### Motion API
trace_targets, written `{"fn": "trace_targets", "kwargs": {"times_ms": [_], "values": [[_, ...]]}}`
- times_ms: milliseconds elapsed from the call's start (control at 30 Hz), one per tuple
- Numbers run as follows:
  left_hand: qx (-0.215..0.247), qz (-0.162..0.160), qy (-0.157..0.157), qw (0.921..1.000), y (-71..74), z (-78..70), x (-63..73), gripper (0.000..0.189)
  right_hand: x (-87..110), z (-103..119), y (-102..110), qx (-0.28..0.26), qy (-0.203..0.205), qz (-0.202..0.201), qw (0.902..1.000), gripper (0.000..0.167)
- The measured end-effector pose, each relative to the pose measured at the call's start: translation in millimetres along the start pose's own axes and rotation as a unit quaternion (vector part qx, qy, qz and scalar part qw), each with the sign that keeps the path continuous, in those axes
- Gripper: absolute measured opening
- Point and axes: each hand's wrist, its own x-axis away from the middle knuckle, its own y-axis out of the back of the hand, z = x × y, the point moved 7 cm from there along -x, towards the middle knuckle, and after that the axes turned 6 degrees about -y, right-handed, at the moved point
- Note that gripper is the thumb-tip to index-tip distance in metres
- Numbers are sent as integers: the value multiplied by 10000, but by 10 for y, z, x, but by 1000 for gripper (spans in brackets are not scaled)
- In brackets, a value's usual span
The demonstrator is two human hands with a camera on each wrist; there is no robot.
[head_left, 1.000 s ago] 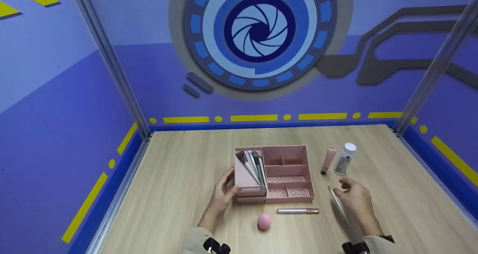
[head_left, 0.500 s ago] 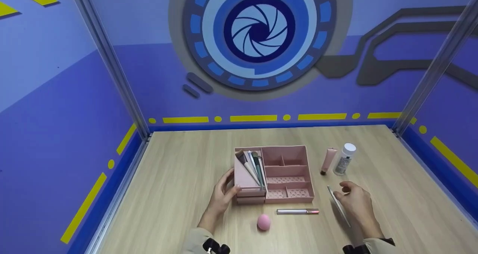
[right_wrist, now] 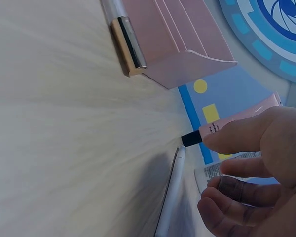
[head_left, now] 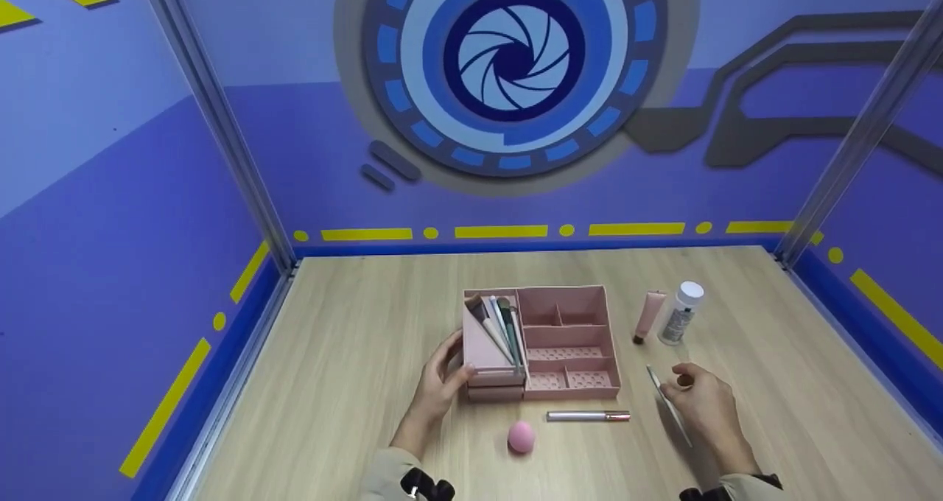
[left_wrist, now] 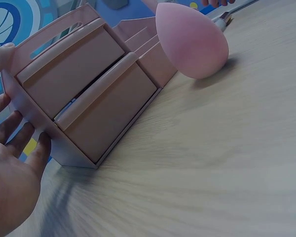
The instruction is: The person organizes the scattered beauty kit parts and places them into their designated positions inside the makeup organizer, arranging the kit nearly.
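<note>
Pink and compartmented, a box [head_left: 571, 395] sits on the wooden table [head_left: 353, 339], its outer side against the fingers of the left hand [head_left: 437, 390], the thumb touching the near upper corner. Brushes [head_left: 508, 331] lie across its drawer top. To the right, outside the box, a slim white stick [right_wrist: 172, 192] rests on the wood. Just beside it, the right hand [head_left: 709, 409] has slipped slightly toward the person over the last second, thumb and fingers apart with nothing between them; whether the thumb brushes the stick cannot be told. With the stick unmoved, the shift appears to leave every item where it was. Farther out, a silver pen [head_left: 582, 416] and egg-shaped sponge [head_left: 521, 438] lie in front, a tube [head_left: 650, 313] and white-capped bottle [head_left: 679, 320] stand behind.
</note>
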Motion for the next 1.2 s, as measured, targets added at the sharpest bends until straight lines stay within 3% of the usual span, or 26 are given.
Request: {"fn": "trace_targets", "kwargs": {"times_ms": [500, 867, 1200], "values": [[32, 28, 182, 9998, -11, 24, -10, 64, 9, -37, -63, 118, -138, 196, 9996, 44], [24, 14, 136, 9999, -3, 16, -15, 64, 1, -31, -83, 171, 54, 105, 9998, 41], [30, 32, 89, 10000, -12, -5, -8, 64, -30, -40, -137, 229, -223, 352, 9989, 43]]}}
